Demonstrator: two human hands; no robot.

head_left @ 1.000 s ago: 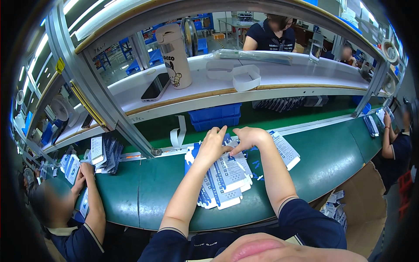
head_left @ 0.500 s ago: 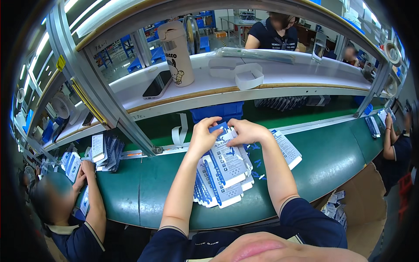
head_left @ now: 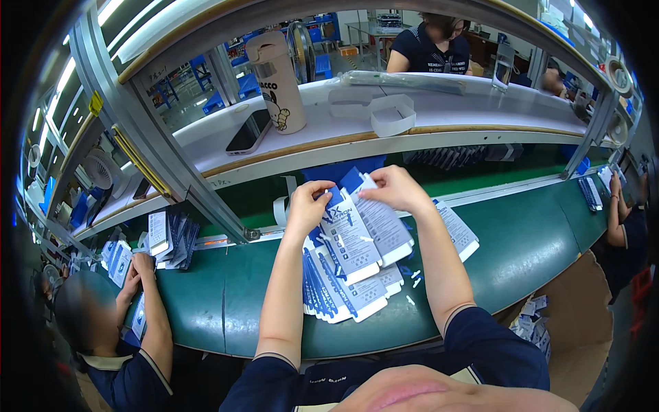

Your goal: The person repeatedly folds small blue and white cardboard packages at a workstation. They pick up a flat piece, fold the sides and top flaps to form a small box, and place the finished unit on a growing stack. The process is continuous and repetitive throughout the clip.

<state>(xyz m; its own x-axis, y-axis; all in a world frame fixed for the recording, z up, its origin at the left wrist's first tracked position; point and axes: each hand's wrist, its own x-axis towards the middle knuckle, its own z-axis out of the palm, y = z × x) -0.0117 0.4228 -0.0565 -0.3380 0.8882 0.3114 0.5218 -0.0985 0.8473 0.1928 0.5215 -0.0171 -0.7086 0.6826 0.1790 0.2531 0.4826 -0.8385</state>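
Observation:
My left hand (head_left: 307, 209) pinches the top corner of a flat white-and-blue carton (head_left: 351, 240). In my right hand (head_left: 397, 190), thumb and fingers grip the upper end of a second flat carton (head_left: 386, 230), which lies partly behind the first and fans out to the right. Both are above a spread stack of similar flat cartons (head_left: 329, 292) on the green table. Small blue and white cardboard scraps (head_left: 410, 300) lie at the stack's right side. Another few flat cartons (head_left: 456, 233) rest beyond my right forearm.
A shelf (head_left: 322, 147) crosses in front, bearing a phone (head_left: 248, 132), a tumbler (head_left: 280, 86) and a white paper ring (head_left: 392, 115). A blue bin (head_left: 322, 172) stands beneath it. Co-workers sit left, right and opposite. A cardboard box (head_left: 580, 323) with scraps is at lower right.
The cartons between my hands have come apart into two, the right one drawn rightward. My right hand has risen slightly, and my left has shifted a little left.

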